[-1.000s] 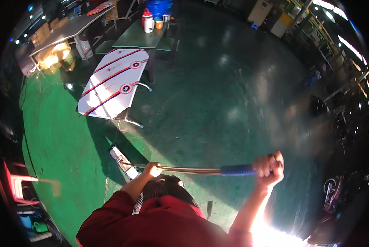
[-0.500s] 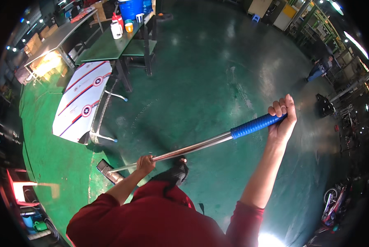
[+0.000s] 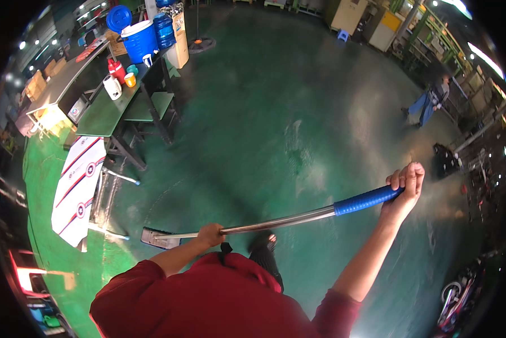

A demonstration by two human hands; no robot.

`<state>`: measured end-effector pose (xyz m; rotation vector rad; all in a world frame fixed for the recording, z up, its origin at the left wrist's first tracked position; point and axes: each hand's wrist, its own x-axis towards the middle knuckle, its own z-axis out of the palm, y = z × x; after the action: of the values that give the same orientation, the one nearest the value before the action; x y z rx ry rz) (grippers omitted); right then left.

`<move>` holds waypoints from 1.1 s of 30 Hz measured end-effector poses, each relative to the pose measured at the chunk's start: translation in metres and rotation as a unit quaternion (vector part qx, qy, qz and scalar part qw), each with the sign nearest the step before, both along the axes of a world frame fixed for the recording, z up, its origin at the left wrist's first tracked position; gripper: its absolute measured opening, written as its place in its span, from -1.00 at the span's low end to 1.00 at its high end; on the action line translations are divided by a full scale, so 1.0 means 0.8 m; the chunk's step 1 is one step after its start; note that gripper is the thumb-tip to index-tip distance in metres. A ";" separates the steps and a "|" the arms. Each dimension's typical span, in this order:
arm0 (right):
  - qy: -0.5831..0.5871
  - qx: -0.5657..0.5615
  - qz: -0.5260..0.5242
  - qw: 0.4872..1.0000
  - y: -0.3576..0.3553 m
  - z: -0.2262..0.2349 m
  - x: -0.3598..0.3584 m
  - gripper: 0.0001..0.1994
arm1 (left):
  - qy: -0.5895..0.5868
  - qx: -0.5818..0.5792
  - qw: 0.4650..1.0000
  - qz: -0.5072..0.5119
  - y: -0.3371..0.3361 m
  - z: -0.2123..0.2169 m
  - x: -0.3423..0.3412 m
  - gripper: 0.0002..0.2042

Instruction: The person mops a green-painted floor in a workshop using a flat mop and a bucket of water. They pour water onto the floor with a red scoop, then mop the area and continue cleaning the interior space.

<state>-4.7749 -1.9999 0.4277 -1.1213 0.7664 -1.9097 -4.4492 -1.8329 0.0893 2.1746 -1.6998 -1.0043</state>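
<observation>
My right hand (image 3: 406,188) is closed around the end of a blue ribbed grip (image 3: 368,201) on a long-handled floor broom or mop; I cannot tell which. Its shiny metal pole (image 3: 281,221) slopes down across my front to the left. Lower on the pole, my left hand (image 3: 210,234) is wrapped round it. The flat, oblong greyish head (image 3: 160,238) rests on the green floor beyond my left hand; its underside is hidden.
A folding table with a white striped top (image 3: 75,188) stands at left. Behind it, a green bench (image 3: 100,114) carries a white jug (image 3: 112,87), a red flask (image 3: 116,69) and an orange cup (image 3: 130,79). A blue cooler (image 3: 139,45) is farther back. Another person (image 3: 430,101) is at far right.
The tool's head has swung slightly right and nearer me, and both hands have shifted right and down in view. The bench and folding table appear farther left and lower.
</observation>
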 end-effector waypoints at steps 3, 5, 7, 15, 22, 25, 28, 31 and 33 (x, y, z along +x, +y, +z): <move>0.012 -0.007 0.017 1.000 -0.122 0.015 -0.019 -0.90 | 0.005 -0.035 0.999 0.031 -0.113 0.011 -0.028 -0.85; 0.019 0.000 0.037 0.999 -0.199 0.027 -0.026 -0.90 | -0.008 -0.060 0.996 0.060 -0.179 0.022 -0.042 -0.85; 0.027 -0.013 0.049 0.998 -0.280 0.043 -0.025 -0.90 | -0.036 -0.093 0.992 0.079 -0.266 0.027 -0.050 -0.85; 0.067 -0.048 0.067 0.994 -0.606 0.022 -0.013 -0.91 | -0.013 -0.072 0.993 0.094 -0.598 0.001 -0.044 -0.79; 0.091 -0.030 -0.059 0.994 -0.836 0.036 -0.052 -0.91 | 0.038 -0.076 0.996 0.011 -0.869 0.011 -0.064 -0.86; 0.166 -0.044 -0.177 0.969 -0.926 0.020 -0.056 -0.93 | 0.038 -0.084 0.995 -0.034 -0.982 -0.017 -0.061 -0.87; 0.267 -0.076 -0.271 0.922 -1.037 -0.009 -0.066 -0.87 | 0.054 -0.076 0.994 -0.060 -1.105 -0.022 -0.048 -0.87; 0.362 -0.143 -0.269 0.881 -1.161 -0.018 -0.070 -0.81 | 0.055 -0.061 0.995 -0.064 -1.223 -0.009 -0.028 -0.85; 0.346 -0.132 -0.276 0.887 -1.265 -0.008 -0.038 -0.77 | 0.033 -0.045 0.998 -0.021 -1.292 -0.007 -0.007 -0.84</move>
<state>-4.8052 -3.0116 0.4212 -1.9754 1.3557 -2.1089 -4.4548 -2.8668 0.0837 2.0359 -1.7344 -0.9782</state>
